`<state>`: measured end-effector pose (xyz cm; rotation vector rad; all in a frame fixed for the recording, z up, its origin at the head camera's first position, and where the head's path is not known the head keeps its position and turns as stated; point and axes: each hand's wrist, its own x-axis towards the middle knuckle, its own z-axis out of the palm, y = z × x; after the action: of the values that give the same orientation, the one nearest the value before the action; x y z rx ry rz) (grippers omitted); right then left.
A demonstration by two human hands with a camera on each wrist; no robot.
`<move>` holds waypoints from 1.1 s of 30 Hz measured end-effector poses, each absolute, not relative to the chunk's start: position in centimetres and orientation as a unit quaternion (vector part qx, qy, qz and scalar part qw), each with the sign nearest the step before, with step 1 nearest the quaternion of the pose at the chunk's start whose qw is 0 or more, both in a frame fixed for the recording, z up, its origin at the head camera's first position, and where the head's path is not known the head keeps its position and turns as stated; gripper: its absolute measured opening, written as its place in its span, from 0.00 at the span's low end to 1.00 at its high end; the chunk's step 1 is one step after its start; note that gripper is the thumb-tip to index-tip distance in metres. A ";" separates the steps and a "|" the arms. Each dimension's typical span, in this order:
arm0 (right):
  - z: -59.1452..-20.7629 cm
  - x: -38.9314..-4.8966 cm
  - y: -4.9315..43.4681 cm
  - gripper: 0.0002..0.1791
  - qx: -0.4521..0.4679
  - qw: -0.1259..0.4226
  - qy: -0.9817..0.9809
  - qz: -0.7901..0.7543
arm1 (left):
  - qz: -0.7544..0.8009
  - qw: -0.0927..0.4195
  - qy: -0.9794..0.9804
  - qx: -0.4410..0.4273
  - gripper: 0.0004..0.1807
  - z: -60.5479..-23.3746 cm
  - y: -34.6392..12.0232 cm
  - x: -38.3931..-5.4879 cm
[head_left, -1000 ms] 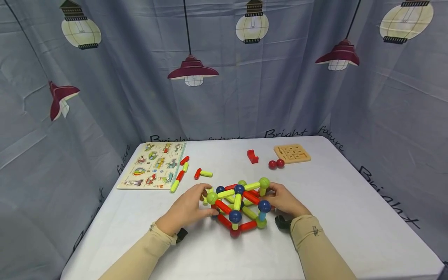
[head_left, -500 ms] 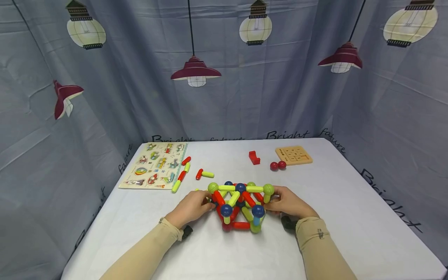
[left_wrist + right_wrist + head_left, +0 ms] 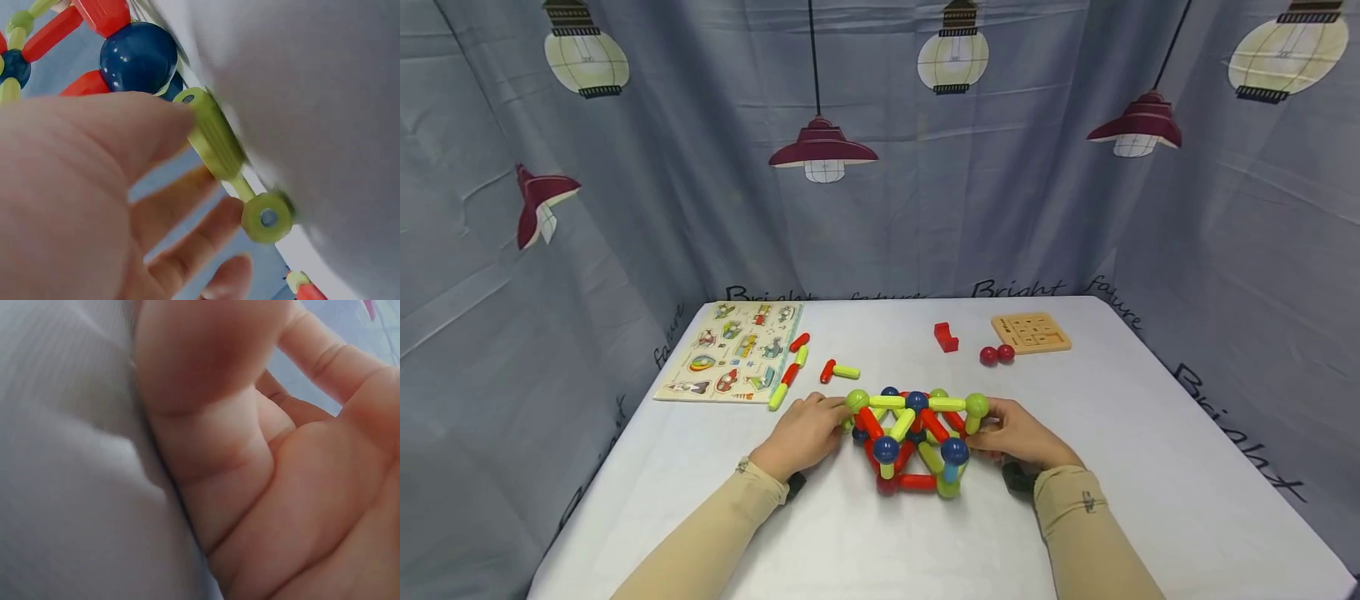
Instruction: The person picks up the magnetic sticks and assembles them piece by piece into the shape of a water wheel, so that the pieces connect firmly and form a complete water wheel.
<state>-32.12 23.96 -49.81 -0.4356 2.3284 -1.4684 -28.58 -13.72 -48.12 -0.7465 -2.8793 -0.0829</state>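
A magnetic rod-and-ball structure (image 3: 916, 433) of red, yellow-green and blue parts stands on the table between both hands. My left hand (image 3: 805, 433) is at its left side. In the left wrist view, the thumb and fingers pinch a loose yellow-green magnetic rod (image 3: 215, 137), slightly blurred. Another yellow-green rod (image 3: 267, 217) lies end-on by the fingertips, and a blue ball (image 3: 139, 57) of the structure is above the thumb. My right hand (image 3: 1026, 433) holds the structure's right side, its fingertips partly hidden; the right wrist view shows just the palm and curled fingers.
A picture puzzle board (image 3: 730, 354) lies at the back left, beside a line of red and yellow-green rods (image 3: 788, 375). Two more rods (image 3: 838, 372) lie behind the structure. Farther right are a red block (image 3: 946, 337), two red balls (image 3: 997, 355) and a wooden number board (image 3: 1032, 332).
The structure was turned and set squarer to me, then stayed put. My left hand has let go of its left side and shifted slightly back and left to the loose rod. The right hand stays.
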 end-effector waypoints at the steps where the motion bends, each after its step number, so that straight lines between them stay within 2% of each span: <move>1: -49.8 -32.1 24.0 0.28 -0.154 0.176 0.822 -0.520 | -0.022 0.089 -0.965 -0.245 0.19 -48.0 -13.6 -28.6; 5: -49.9 -32.1 23.9 0.27 -0.151 0.174 0.821 -0.522 | -0.001 0.089 -0.966 -0.245 0.21 -47.8 -13.4 -28.8; 10: -50.2 -32.1 23.8 0.28 -0.145 0.174 0.827 -0.514 | 0.012 0.093 -0.963 -0.253 0.15 -47.7 -13.4 -29.0; 20: -50.3 -32.5 23.9 0.27 -0.150 0.175 0.828 -0.510 | 0.093 0.142 -0.958 -0.230 0.16 -47.3 -14.0 -28.6; 29: -50.6 -32.4 24.1 0.27 -0.144 0.177 0.826 -0.515 | 0.019 0.141 -0.967 -0.210 0.17 -45.8 -14.5 -27.4; 31: -50.4 -32.4 24.1 0.26 -0.146 0.176 0.828 -0.511 | -0.007 0.166 -0.967 -0.194 0.15 -44.7 -14.8 -26.4; 33: -50.3 -32.5 24.2 0.26 -0.154 0.173 0.829 -0.509 | -0.031 0.216 -0.957 -0.192 0.14 -43.4 -14.9 -25.2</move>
<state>-32.50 24.21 -50.26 -0.4370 2.3522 -1.4440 -25.19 -14.86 -43.44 -0.5323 -2.6509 -0.0863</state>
